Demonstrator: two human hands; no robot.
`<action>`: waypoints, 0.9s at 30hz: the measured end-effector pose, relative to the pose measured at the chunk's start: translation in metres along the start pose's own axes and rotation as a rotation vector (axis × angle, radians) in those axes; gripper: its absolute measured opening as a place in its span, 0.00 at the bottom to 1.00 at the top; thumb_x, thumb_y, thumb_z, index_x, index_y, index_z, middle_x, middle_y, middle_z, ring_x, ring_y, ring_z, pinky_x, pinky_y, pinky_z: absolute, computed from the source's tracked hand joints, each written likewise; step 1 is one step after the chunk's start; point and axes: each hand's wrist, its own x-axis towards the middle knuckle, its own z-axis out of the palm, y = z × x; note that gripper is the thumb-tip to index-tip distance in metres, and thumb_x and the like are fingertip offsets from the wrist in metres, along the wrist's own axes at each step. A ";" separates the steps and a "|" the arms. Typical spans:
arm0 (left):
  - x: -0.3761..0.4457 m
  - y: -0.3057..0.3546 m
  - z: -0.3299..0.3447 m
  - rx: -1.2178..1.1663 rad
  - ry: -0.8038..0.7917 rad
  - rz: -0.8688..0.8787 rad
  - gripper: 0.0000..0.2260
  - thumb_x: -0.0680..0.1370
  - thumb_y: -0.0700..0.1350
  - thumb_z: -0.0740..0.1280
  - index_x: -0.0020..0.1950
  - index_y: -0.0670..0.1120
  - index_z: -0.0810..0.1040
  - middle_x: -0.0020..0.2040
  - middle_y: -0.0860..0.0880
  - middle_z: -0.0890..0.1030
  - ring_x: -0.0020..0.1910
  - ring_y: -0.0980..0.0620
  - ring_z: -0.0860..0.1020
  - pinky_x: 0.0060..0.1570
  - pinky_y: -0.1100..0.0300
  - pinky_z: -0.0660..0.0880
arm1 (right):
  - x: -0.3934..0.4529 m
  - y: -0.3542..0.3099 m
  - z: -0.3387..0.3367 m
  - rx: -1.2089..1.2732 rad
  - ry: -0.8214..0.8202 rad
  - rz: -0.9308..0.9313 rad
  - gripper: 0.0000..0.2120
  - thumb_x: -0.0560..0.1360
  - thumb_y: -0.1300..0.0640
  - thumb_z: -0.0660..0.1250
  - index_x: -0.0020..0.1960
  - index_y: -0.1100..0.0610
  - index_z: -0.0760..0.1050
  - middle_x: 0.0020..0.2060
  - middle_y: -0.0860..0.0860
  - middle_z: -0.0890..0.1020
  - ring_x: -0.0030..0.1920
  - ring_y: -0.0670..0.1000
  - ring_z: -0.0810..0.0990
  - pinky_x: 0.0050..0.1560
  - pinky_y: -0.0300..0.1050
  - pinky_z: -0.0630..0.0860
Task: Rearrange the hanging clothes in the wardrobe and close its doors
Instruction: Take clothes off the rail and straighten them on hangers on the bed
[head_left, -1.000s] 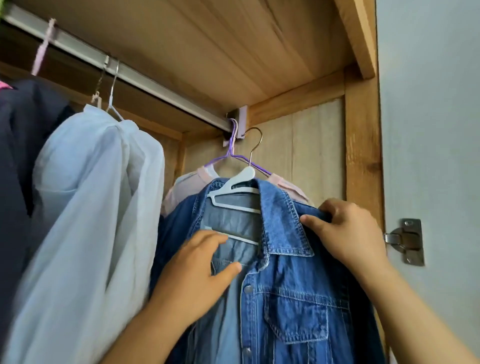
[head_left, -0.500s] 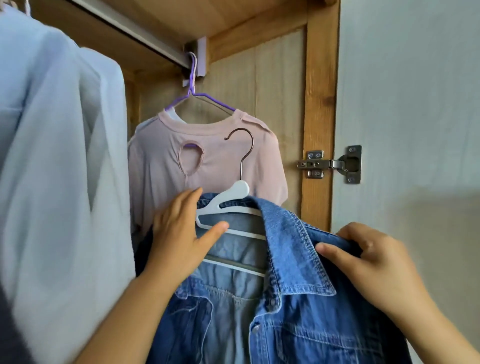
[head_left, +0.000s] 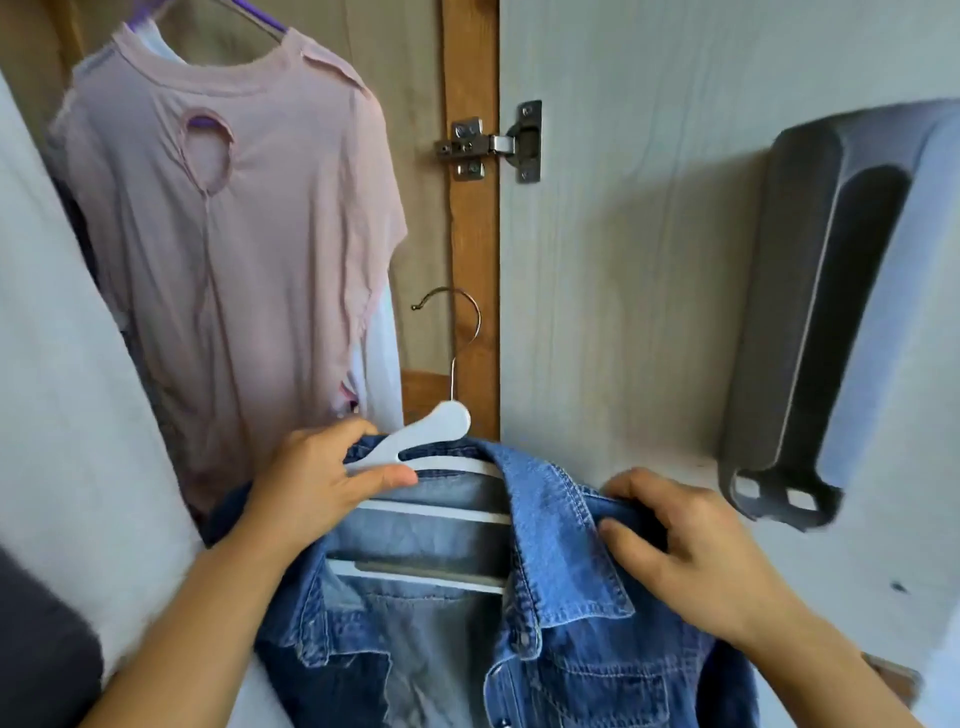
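A blue denim jacket on a white hanger with a metal hook is off the rail, held low in front of me. My left hand grips the hanger's left shoulder together with the collar. My right hand grips the jacket's right shoulder. Behind them a pink T-shirt hangs on a purple hanger inside the wardrobe. The rail is out of view.
A pale garment hangs close at the left. The open white wardrobe door stands at the right on a metal hinge, with a grey plastic holder fixed to it. The wooden frame post runs between.
The denim jacket with its hanger has come off the rail and moved down and towards me. My view has dropped, so the rail has left the frame.
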 end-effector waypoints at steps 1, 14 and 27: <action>-0.014 0.003 0.010 0.010 -0.013 0.002 0.28 0.54 0.73 0.64 0.40 0.53 0.79 0.31 0.52 0.78 0.33 0.51 0.76 0.33 0.55 0.72 | -0.013 0.002 0.002 0.027 -0.044 0.006 0.16 0.66 0.40 0.60 0.49 0.46 0.75 0.37 0.42 0.81 0.39 0.42 0.78 0.40 0.39 0.74; -0.148 0.094 0.125 -0.063 -0.168 0.295 0.30 0.69 0.73 0.57 0.34 0.46 0.76 0.30 0.61 0.70 0.28 0.60 0.69 0.24 0.75 0.63 | -0.200 0.064 -0.045 0.266 -0.149 0.328 0.21 0.65 0.45 0.71 0.56 0.46 0.75 0.48 0.40 0.82 0.50 0.42 0.81 0.53 0.43 0.77; -0.189 0.254 0.227 -0.333 -0.413 0.460 0.31 0.64 0.76 0.58 0.38 0.47 0.77 0.28 0.59 0.71 0.24 0.58 0.69 0.23 0.71 0.59 | -0.355 0.088 -0.140 -0.143 0.207 0.702 0.18 0.60 0.34 0.65 0.47 0.39 0.74 0.32 0.41 0.80 0.33 0.43 0.77 0.37 0.47 0.76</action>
